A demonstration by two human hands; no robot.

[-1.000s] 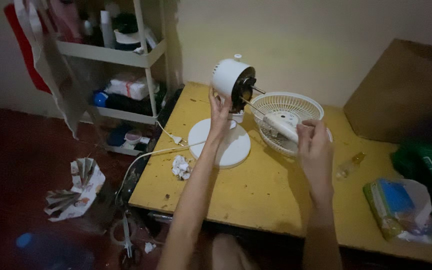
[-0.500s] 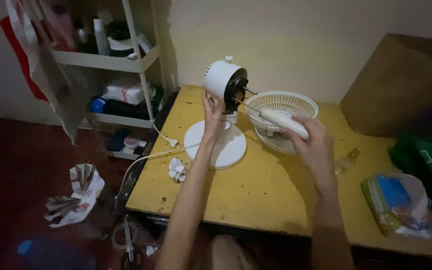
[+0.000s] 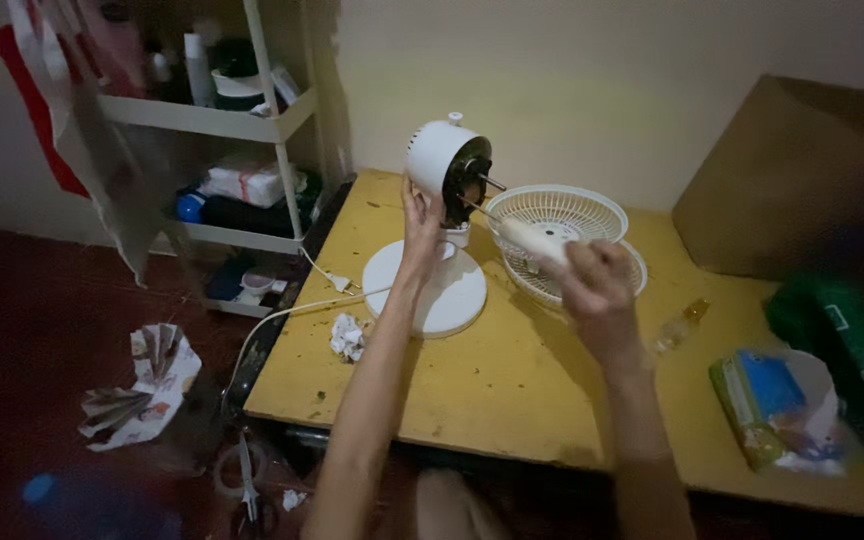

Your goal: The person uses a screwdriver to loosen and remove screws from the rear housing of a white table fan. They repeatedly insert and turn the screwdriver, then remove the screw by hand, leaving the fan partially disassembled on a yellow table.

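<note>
A small white desk fan (image 3: 442,160) with its grille off stands on a round white base (image 3: 430,288) on the yellow table (image 3: 512,370). My left hand (image 3: 420,222) holds the fan's neck just below the motor head, whose dark front and bare shaft face right. My right hand (image 3: 592,280) grips a white-handled screwdriver (image 3: 527,238); its thin metal shaft points up-left at the motor's front. Behind that hand, two white fan grilles (image 3: 564,218) lie stacked on the table.
A crumpled paper ball (image 3: 348,336), a white cord and plug (image 3: 337,282) lie left of the base. A small bottle (image 3: 677,325), a wipes pack (image 3: 777,405), a green bag (image 3: 852,350) and a cardboard box (image 3: 782,180) sit right. A shelf rack (image 3: 222,120) stands left; scissors (image 3: 247,480) are on the floor.
My right hand has turned and drawn the screwdriver toward me, lower and a little left. My left hand stays on the fan's neck. The view shifted slightly.
</note>
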